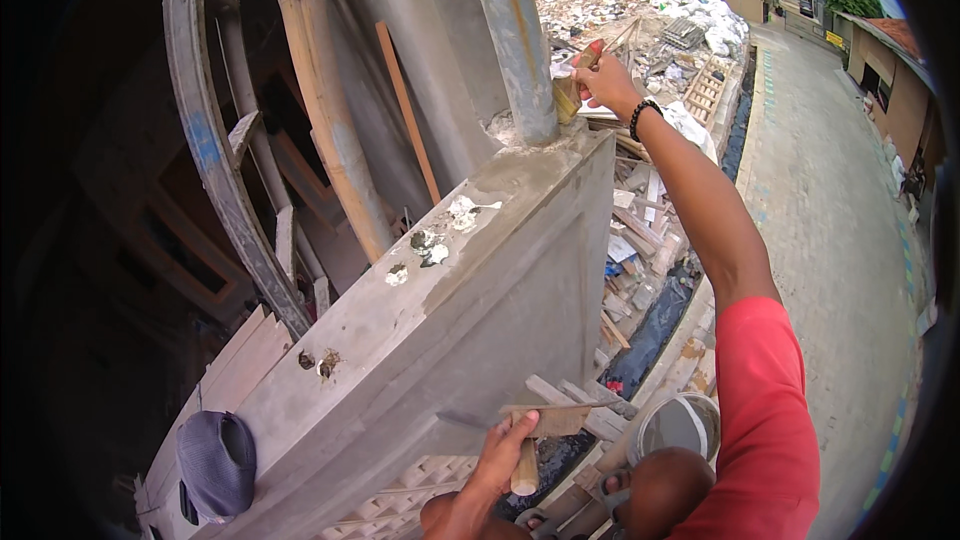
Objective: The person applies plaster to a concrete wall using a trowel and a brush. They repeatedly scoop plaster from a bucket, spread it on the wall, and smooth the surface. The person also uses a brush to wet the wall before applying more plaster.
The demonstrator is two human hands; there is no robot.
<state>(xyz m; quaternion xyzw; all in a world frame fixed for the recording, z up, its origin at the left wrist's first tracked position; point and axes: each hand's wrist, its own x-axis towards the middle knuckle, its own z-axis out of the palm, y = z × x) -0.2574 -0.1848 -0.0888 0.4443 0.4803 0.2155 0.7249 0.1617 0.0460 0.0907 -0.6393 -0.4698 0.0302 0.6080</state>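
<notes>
My right hand (606, 86), arm stretched far forward, is closed around a brush with a red-tipped handle. The brush's yellowish bristles (567, 100) are at the far end of the wall top, just right of the rusty metal post (520, 50). Lower down, in front of the wall's side, my left hand (502, 452) is closed on a wooden float with a round handle (525, 470) and a flat board (560, 421). A thin grey blade (462, 420) shows beside that hand; its handle is hidden. The grey cement wall (500, 190) has a darker, damp-looking far part.
White splotches (465, 213) and small holes (327, 364) mark the wall top. A dark cap (217, 465) rests at its near end. Left stand a ladder (200, 130) and bamboo pole (320, 90). A bucket (680, 425) sits by my feet, near rubble and a ditch (655, 325).
</notes>
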